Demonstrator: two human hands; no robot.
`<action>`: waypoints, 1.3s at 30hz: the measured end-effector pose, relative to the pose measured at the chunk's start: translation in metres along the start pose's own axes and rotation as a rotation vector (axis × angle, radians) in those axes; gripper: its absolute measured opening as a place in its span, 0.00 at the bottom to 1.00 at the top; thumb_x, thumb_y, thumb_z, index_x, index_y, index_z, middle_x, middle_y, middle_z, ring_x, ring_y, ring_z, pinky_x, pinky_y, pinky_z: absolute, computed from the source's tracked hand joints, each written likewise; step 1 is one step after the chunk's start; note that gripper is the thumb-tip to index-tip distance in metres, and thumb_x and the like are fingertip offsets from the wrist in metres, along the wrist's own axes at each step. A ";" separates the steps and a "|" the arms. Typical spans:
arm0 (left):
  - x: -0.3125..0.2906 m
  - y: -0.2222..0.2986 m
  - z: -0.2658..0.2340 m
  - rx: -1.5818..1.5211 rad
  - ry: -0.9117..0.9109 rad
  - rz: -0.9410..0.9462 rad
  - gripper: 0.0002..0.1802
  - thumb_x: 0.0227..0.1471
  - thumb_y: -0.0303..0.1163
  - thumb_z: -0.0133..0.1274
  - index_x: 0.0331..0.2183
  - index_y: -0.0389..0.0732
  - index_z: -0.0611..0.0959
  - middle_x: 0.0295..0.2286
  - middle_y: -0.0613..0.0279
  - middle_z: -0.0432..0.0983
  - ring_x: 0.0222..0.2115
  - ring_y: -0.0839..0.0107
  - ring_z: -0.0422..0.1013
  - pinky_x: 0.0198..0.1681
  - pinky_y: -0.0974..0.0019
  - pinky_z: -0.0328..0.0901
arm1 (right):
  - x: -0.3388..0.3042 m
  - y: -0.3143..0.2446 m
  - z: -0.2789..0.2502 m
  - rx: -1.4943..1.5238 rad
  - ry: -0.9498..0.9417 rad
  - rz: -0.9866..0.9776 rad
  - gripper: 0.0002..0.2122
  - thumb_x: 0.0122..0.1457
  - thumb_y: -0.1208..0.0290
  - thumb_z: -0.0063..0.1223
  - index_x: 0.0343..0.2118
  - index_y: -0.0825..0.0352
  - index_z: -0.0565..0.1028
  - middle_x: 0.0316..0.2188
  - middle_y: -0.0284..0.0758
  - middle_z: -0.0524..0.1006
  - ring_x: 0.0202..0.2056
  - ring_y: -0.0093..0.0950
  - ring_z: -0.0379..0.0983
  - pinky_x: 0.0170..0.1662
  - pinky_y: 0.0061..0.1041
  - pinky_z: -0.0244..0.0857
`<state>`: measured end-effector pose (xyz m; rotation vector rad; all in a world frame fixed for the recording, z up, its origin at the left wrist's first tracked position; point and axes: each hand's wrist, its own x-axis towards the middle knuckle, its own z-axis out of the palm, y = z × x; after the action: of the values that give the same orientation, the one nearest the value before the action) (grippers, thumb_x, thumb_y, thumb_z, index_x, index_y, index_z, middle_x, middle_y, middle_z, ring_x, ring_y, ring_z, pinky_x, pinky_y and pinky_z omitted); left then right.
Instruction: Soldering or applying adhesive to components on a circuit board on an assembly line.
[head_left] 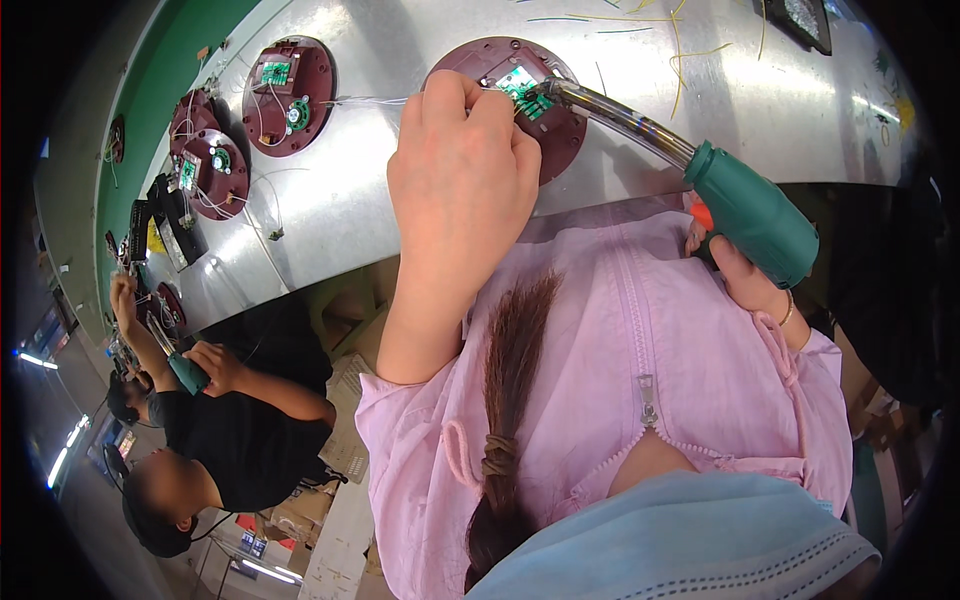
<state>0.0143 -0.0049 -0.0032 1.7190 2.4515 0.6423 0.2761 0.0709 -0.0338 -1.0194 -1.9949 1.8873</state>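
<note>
My left hand (462,165) is closed in a pinch over a round maroon plastic cover (555,150). Thin pale wires (370,100) run into its fingers from the left; the fingertips are partly hidden. Beside them, a green circuit board (522,88) is set in the cover. My right hand (748,278) grips a green-handled soldering gun (755,210), partly hidden behind the handle. Its long metal barrel reaches left, and the dark tip is at the board, close to my left fingertips. Whether the tip touches the board I cannot tell.
More maroon covers (262,118) with boards and wires lie left on the metal table (365,215). Loose yellow wires (677,60) lie at the far side, near a black tray (800,22). A co-worker (245,430) at the left holds a similar soldering gun (186,372).
</note>
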 end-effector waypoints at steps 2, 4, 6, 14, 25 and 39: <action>-0.001 -0.001 -0.001 0.003 0.015 0.008 0.03 0.39 0.24 0.52 0.21 0.35 0.77 0.26 0.57 0.69 0.27 0.59 0.68 0.29 0.61 0.64 | 0.000 -0.001 0.002 0.043 0.006 -0.007 0.12 0.55 0.79 0.49 0.43 0.70 0.70 0.29 0.33 0.74 0.29 0.23 0.69 0.36 0.22 0.64; -0.001 -0.003 0.000 0.002 0.016 0.013 0.03 0.39 0.24 0.52 0.22 0.35 0.77 0.26 0.57 0.70 0.27 0.59 0.68 0.30 0.61 0.64 | 0.003 0.001 0.002 0.092 0.001 -0.014 0.11 0.57 0.78 0.48 0.43 0.70 0.70 0.27 0.32 0.74 0.28 0.22 0.69 0.35 0.22 0.64; -0.001 -0.004 0.000 0.009 0.019 0.019 0.03 0.40 0.24 0.52 0.22 0.35 0.77 0.26 0.57 0.70 0.28 0.58 0.68 0.30 0.61 0.64 | 0.003 0.004 0.001 0.232 0.007 -0.021 0.13 0.58 0.75 0.47 0.45 0.71 0.69 0.29 0.33 0.73 0.28 0.22 0.69 0.35 0.22 0.64; -0.006 -0.024 -0.027 -0.384 0.190 -0.045 0.08 0.43 0.28 0.56 0.29 0.36 0.77 0.28 0.57 0.72 0.27 0.62 0.69 0.31 0.65 0.66 | 0.005 -0.002 0.003 0.398 0.101 -0.153 0.14 0.57 0.76 0.44 0.46 0.73 0.67 0.30 0.35 0.71 0.26 0.22 0.66 0.33 0.23 0.64; 0.016 -0.029 -0.036 -0.160 -0.053 0.221 0.32 0.31 0.33 0.65 0.42 0.37 0.73 0.40 0.53 0.69 0.43 0.54 0.63 0.47 0.58 0.58 | 0.003 -0.007 0.003 0.442 0.235 -0.201 0.14 0.57 0.77 0.44 0.45 0.75 0.67 0.34 0.37 0.71 0.27 0.22 0.67 0.30 0.23 0.65; 0.030 -0.069 -0.046 -0.453 0.214 -0.029 0.33 0.40 0.38 0.59 0.49 0.36 0.68 0.38 0.54 0.69 0.41 0.60 0.67 0.44 0.59 0.63 | 0.003 0.000 -0.004 0.457 0.431 -0.227 0.20 0.56 0.73 0.44 0.51 0.74 0.62 0.40 0.39 0.68 0.26 0.24 0.66 0.28 0.26 0.64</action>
<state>-0.0716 -0.0107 0.0178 1.4957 2.2105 1.3183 0.2763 0.0753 -0.0338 -0.9220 -1.3005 1.7058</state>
